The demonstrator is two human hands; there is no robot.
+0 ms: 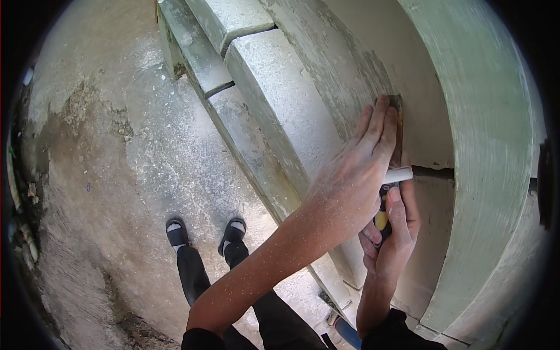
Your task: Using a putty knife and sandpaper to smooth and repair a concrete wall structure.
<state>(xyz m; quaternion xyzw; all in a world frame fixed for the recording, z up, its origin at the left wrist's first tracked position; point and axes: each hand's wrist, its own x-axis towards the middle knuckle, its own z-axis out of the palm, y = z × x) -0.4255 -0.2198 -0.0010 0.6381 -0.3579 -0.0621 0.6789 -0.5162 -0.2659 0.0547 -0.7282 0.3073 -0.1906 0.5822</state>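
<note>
Pale green paint, worn and streaked, is seen on the steps (291, 93), and just to the right of those steps a tool (381, 219) is being held at the wall (426, 122). Its black-and-yellow handle is gripped by the right hand (398, 230), the fingers curled closed around it, the thumb laid along the top near a white collar (398, 175). The dark blade (398, 128) is partly covered by the left hand (364, 154): its fingers are stretched out nearly straight, held close together and laid over the metal, with nothing enclosed. Whether the blade's edge is touching the wall cannot be told. Pale dust is spread over the left hand and forearm. Farther right of the steps, the view is crossed by a curved green strip (484, 146). To their left, two dark sandals (177, 233) are planted on the stained floor (105, 192).
</note>
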